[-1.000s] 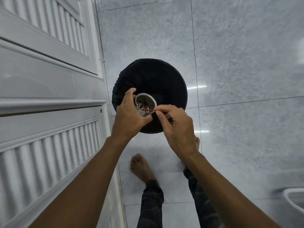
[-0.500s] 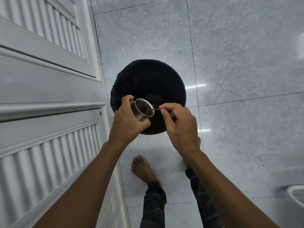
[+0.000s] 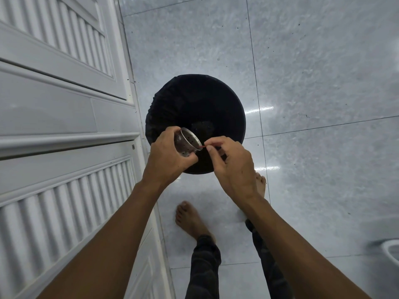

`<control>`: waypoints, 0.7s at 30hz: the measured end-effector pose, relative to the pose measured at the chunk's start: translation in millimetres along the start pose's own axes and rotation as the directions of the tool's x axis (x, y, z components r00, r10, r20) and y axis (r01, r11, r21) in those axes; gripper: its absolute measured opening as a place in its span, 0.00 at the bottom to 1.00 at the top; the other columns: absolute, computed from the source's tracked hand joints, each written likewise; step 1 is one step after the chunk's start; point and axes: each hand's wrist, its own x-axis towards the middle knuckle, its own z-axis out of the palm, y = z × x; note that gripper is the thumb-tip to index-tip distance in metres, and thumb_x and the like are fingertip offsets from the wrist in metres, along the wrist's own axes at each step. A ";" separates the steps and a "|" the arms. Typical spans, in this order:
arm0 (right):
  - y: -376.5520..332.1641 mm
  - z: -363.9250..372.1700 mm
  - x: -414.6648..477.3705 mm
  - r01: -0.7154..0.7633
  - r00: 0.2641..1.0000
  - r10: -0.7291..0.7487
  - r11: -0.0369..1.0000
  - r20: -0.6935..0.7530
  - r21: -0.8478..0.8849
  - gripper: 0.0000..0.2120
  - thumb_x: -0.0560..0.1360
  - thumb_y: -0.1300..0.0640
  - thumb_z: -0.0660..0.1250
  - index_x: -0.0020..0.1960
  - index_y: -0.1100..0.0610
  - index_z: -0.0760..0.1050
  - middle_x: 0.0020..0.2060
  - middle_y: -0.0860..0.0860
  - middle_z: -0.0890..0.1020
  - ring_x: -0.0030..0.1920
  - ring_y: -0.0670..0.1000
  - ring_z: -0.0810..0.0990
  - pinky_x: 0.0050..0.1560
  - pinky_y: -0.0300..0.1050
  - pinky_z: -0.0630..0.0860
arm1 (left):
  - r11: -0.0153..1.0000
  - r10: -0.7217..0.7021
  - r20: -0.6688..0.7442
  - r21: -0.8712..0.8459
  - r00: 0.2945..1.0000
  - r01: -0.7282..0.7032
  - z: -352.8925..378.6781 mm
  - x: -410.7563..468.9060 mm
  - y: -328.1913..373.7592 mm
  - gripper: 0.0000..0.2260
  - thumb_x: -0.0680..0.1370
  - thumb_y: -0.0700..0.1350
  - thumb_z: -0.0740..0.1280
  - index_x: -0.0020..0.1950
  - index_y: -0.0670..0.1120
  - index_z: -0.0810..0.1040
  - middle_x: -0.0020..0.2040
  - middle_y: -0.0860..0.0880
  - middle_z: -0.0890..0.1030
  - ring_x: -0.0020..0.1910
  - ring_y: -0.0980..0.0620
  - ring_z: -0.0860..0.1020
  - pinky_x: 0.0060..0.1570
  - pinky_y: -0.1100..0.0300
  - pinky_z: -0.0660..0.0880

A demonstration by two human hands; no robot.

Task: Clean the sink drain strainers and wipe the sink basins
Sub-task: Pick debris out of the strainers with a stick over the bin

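Centrally in frame, left hand [image 3: 167, 160] grips perforated steel cup strainer [image 3: 187, 143], tilted over black-lined round bin [image 3: 194, 100]. Right hand [image 3: 232, 167] pinches thin red stick [image 3: 203, 145] touching strainer's rim.

Perforated strainer [image 3: 187, 144]: dull shiny metal. Bin liner [image 3: 194, 100]: matt black plastic. Floor [image 3: 313, 83]: glossy grey tiles.

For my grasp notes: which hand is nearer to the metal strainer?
Left. The left hand grips the strainer; the right hand is just beside its rim, pinching a thin red stick.
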 end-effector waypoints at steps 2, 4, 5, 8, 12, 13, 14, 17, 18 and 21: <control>1.3 3.3 -0.4 -0.014 1.000 0.014 1.000 -0.003 -0.019 0.10 0.82 0.54 0.66 0.61 0.53 0.82 0.54 0.49 0.85 0.53 0.49 0.82 0.55 0.43 0.82 | 1.000 -0.005 0.002 0.004 1.000 0.005 0.2 -0.4 -0.4 0.34 0.68 0.56 0.78 0.70 0.49 0.72 0.59 0.56 0.75 0.56 0.56 0.74 0.47 0.75 0.67; 2.5 5.2 0.5 -0.042 0.998 0.041 0.999 -0.050 -0.019 0.11 0.82 0.53 0.66 0.62 0.53 0.82 0.54 0.49 0.85 0.53 0.49 0.82 0.54 0.42 0.81 | 1.000 -0.029 0.010 0.012 1.000 0.028 0.7 -0.3 -2.4 0.35 0.67 0.59 0.75 0.70 0.49 0.72 0.59 0.55 0.76 0.55 0.56 0.75 0.47 0.74 0.67; 3.2 5.8 0.8 -0.054 0.995 0.054 0.999 -0.087 -0.002 0.11 0.82 0.53 0.66 0.62 0.53 0.82 0.54 0.49 0.85 0.53 0.48 0.82 0.54 0.42 0.82 | 0.999 -0.047 0.013 0.019 0.999 0.047 0.8 0.1 -4.0 0.35 0.66 0.60 0.74 0.70 0.49 0.71 0.60 0.54 0.76 0.55 0.55 0.75 0.48 0.72 0.69; 4.3 7.5 0.7 -0.073 0.990 0.086 0.991 -0.115 0.112 0.10 0.82 0.54 0.67 0.61 0.54 0.81 0.53 0.48 0.85 0.52 0.47 0.83 0.52 0.42 0.82 | 0.995 -0.082 0.011 0.049 0.997 0.081 -0.6 1.6 -8.2 0.36 0.65 0.61 0.74 0.70 0.51 0.70 0.60 0.52 0.76 0.56 0.53 0.76 0.52 0.63 0.75; 5.1 14.6 -3.0 -0.147 0.989 0.148 0.966 0.012 0.211 0.09 0.82 0.55 0.68 0.61 0.52 0.81 0.51 0.46 0.85 0.52 0.43 0.83 0.54 0.38 0.82 | 0.997 -0.048 0.013 0.054 0.999 0.047 -1.8 1.9 -8.4 0.35 0.66 0.62 0.74 0.69 0.51 0.71 0.59 0.51 0.77 0.55 0.52 0.77 0.52 0.59 0.78; 5.9 15.7 -2.6 -0.176 0.983 0.183 0.961 -0.013 0.214 0.09 0.82 0.55 0.68 0.61 0.52 0.82 0.51 0.46 0.85 0.52 0.43 0.83 0.54 0.37 0.82 | 0.997 -0.047 0.015 0.056 0.999 0.046 -2.0 1.9 -8.5 0.35 0.66 0.62 0.74 0.69 0.51 0.71 0.59 0.51 0.78 0.55 0.52 0.77 0.52 0.60 0.78; 6.6 15.9 -1.5 -0.198 0.975 0.216 0.953 -0.057 0.227 0.09 0.82 0.55 0.68 0.61 0.52 0.82 0.51 0.45 0.85 0.52 0.43 0.83 0.54 0.36 0.81 | 0.997 -0.051 0.016 0.057 0.999 0.050 -2.3 2.0 -8.9 0.35 0.66 0.61 0.74 0.69 0.50 0.71 0.60 0.50 0.78 0.56 0.51 0.77 0.52 0.60 0.78; 7.4 14.7 1.6 -0.203 0.965 0.244 0.928 -0.097 0.313 0.08 0.82 0.55 0.68 0.60 0.52 0.82 0.50 0.45 0.85 0.52 0.42 0.83 0.53 0.33 0.80 | 0.996 -0.063 0.011 0.059 0.998 0.063 -2.1 3.7 -9.5 0.34 0.67 0.58 0.77 0.70 0.49 0.71 0.61 0.48 0.79 0.57 0.50 0.78 0.50 0.63 0.75; 7.7 15.2 1.5 -0.196 0.972 0.228 0.926 -0.064 0.324 0.08 0.82 0.55 0.68 0.59 0.52 0.82 0.50 0.44 0.85 0.52 0.41 0.83 0.53 0.32 0.80 | 0.996 -0.061 0.011 0.061 0.998 0.060 -1.9 4.6 -8.9 0.34 0.68 0.57 0.78 0.70 0.49 0.71 0.61 0.47 0.79 0.57 0.49 0.78 0.51 0.63 0.74; 8.0 19.2 -3.1 -0.194 0.979 0.202 0.944 -0.004 0.266 0.09 0.82 0.55 0.68 0.60 0.51 0.82 0.52 0.43 0.85 0.52 0.41 0.83 0.54 0.33 0.80 | 0.996 -0.060 0.024 0.064 0.998 0.058 -1.4 6.3 -4.3 0.36 0.67 0.60 0.76 0.71 0.48 0.71 0.62 0.47 0.79 0.58 0.49 0.78 0.53 0.61 0.76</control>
